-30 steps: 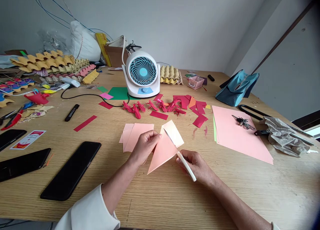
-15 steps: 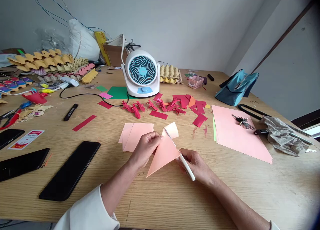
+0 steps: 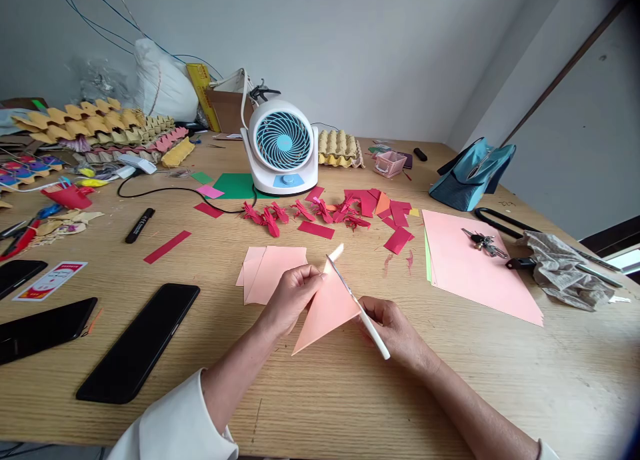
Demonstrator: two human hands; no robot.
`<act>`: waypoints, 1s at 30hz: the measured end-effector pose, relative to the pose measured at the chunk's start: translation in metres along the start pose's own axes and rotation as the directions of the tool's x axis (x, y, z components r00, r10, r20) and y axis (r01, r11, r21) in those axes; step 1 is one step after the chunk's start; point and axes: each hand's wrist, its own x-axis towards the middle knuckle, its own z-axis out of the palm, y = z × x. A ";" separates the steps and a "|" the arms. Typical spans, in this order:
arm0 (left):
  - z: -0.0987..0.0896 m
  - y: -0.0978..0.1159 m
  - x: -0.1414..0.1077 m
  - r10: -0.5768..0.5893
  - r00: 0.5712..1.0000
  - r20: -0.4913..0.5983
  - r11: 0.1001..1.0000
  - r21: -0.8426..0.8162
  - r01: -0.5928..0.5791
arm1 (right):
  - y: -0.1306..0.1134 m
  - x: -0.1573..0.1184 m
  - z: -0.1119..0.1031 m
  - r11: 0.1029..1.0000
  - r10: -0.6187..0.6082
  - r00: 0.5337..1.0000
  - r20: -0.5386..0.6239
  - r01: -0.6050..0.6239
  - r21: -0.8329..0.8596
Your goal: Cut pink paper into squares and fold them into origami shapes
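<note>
Pale pink paper point(image 3: 327, 308), folded to a triangle, hangs in front of the fan point(image 3: 284, 147), point down and tilted. The left hand point(image 3: 290, 299) reaches in from the fan's left, thumb pinching the paper's edge over curled fingers. The right hand point(image 3: 393, 330), right of the fan, curls round white-handled scissors point(image 3: 373, 330), blades closed along the paper's edge.

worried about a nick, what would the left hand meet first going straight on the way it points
Past the folded pink paper it pinches, the left hand would probably meet the scissor blades first, near their tips, though depth is hard to judge here.
</note>
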 end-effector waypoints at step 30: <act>0.001 -0.009 0.008 -0.066 0.998 0.000 0.979 -0.194 0.065 | 0.071 -0.005 -0.138 0.659 -0.113 0.606 -0.788 -0.547 -0.515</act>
